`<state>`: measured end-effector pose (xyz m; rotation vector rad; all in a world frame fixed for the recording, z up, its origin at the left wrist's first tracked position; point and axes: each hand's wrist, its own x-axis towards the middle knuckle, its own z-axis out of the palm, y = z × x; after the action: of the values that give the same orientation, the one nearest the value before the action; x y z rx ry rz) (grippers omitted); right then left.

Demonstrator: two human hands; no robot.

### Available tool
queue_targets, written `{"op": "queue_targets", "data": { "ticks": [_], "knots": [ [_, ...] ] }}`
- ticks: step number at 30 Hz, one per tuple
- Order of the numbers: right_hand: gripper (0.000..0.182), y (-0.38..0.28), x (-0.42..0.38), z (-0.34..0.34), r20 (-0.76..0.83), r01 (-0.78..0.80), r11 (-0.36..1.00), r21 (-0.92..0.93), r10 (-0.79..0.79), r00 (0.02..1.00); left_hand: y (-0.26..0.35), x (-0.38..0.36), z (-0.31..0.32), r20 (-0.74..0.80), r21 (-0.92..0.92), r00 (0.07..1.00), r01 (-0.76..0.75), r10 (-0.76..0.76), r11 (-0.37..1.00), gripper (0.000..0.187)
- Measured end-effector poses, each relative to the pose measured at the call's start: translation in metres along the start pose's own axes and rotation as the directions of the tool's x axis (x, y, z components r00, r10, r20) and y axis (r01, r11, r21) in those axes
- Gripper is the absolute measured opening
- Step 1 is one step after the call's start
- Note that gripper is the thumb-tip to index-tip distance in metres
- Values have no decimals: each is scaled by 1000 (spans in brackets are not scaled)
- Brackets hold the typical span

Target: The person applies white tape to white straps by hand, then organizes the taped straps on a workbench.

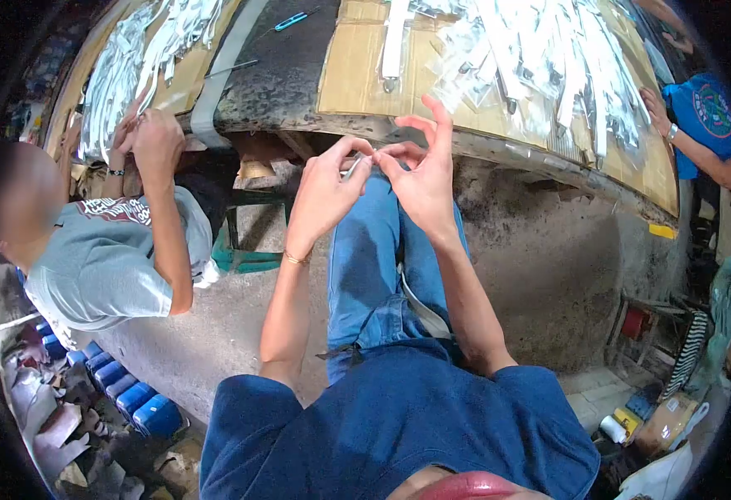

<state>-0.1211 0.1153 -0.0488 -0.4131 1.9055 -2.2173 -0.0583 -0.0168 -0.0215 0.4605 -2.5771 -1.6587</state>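
My left hand [326, 190] is closed, thumb and fingers pinching a small piece of a white strip [351, 170] above my knees. Beside it my right hand [425, 177] has its thumb and index finger pressed together, the tips meeting those of my left hand; its other fingers are raised. Whatever sits between the right fingertips is too small to make out. A pale strap [420, 302] lies across my lap over the jeans. On the table's cardboard [357, 79] ahead lies a heap of white strips [540, 58] with clear plastic bags among them.
A person in grey [103, 258] sits at left, hands at another pile of white strips [124, 71]. At right, a person in blue [703, 117] rests a hand by the table. A blue-handled tool [290, 22] lies on the dark tabletop. Blue containers [155, 414] stand lower left.
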Motion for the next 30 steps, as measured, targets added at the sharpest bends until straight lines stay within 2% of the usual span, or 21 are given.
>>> {"op": "queue_targets", "data": {
  "ticks": [2,4,6,8,9,10,12,13,16,17,18,20,21,22,23,24,26,27,28,30],
  "knots": [
    [87,1,-1,4,-21,23,1000,-6,-23,1000,-8,0,4,-18,-14,1000,-18,17,1000,18],
    [87,2,0,8,-46,55,998,-15,-56,997,-6,-1,4,-124,90,992,19,-7,996,21],
    [87,2,1,12,-104,111,994,5,-110,989,-3,2,0,-147,126,989,51,-32,991,27],
    [88,0,5,18,-128,166,986,7,-164,978,-5,10,-1,-215,277,972,-37,99,960,32],
    [88,-2,7,22,-157,215,976,8,-212,965,-7,15,-2,-230,256,968,-44,105,966,40],
    [88,-5,10,25,-149,219,976,13,-214,965,-7,19,-6,-240,258,965,-41,105,965,40],
    [89,-13,21,28,-185,267,964,1,-262,947,-3,28,-13,-203,436,979,103,-14,894,50],
    [88,-11,29,28,-184,299,954,15,-292,939,2,30,-18,-197,466,980,77,19,881,55],
    [88,-12,56,33,-206,285,956,65,-266,941,6,44,-39,-244,362,963,-16,112,932,54],
    [87,-4,68,36,-206,288,955,70,-269,941,11,52,-49,-224,543,967,18,124,840,51],
    [87,4,82,41,-206,296,952,71,-277,939,17,62,-56,-241,627,959,38,147,778,47],
    [86,16,108,55,-230,275,960,46,-258,938,19,88,-66,-286,776,927,75,244,626,50],
    [85,20,119,63,-240,260,965,22,-248,939,20,105,-69,-293,778,923,77,251,624,50],
    [85,28,131,69,-236,268,963,27,-255,938,20,123,-71,-288,830,934,133,211,542,50],
    [85,35,144,75,-256,289,950,-114,-310,916,20,139,-74,-288,873,942,184,173,451,51],
    [85,42,155,79,-272,303,919,-253,-369,889,14,153,-77,-293,875,938,184,187,449,51],
    [85,53,168,84,-262,347,898,-271,-415,871,1,179,-79,-230,899,960,147,161,412,54],
    [84,54,172,85,-278,289,908,-304,-375,884,1,190,-80,-213,900,973,157,94,407,56],
    [84,56,176,85,-294,229,913,-337,-333,896,-1,200,-80,-215,899,971,155,105,410,56],
    [83,63,182,85,-286,239,895,-376,-358,889,-4,212,-79,-157,938,985,128,66,323,54]
  ]
}}
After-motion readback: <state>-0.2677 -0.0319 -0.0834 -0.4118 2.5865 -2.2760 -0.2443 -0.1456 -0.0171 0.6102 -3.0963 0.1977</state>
